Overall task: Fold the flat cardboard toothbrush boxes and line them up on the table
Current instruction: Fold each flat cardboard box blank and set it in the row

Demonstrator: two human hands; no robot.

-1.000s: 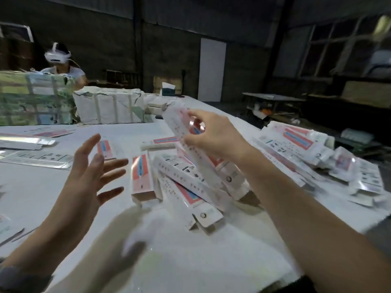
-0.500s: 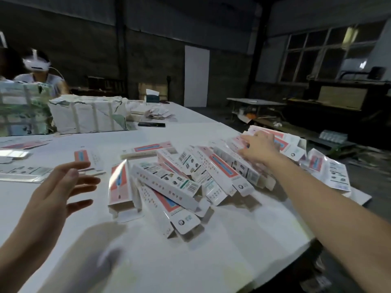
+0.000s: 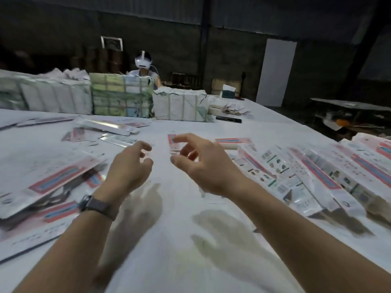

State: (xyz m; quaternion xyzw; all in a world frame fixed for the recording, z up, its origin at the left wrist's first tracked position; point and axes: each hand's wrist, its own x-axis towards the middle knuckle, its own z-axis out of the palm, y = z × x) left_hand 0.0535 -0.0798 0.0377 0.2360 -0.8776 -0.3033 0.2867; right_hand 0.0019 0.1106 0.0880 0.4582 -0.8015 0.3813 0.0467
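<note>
Toothbrush boxes [image 3: 313, 176], already folded, lie side by side in a slanting row on the right part of the white table [image 3: 179, 240]. Flat, unfolded blanks [image 3: 48, 178] lie stacked at the left edge, and further loose flat pieces [image 3: 105, 125] are scattered across the far half.

Both hands hover above the bare centre of the table and hold nothing. The left hand [image 3: 129, 168], with a watch [image 3: 95, 205] on its wrist, has its fingers loosely curled and apart. The right hand [image 3: 203, 163] has its fingers relaxed and spread, thumb forward. One small red-and-white piece [image 3: 172, 140] lies on the table just beyond the right fingertips; contact cannot be confirmed.

Compared with the frame half a second earlier, the right hand has left the row of boxes at the right and has come back to the centre, close to the left hand. The view has turned to the left, so the row now sits at the right edge.

At the far side stand wrapped bundles [image 3: 179, 104], and behind them sits a person wearing a white headset [image 3: 143, 62].
</note>
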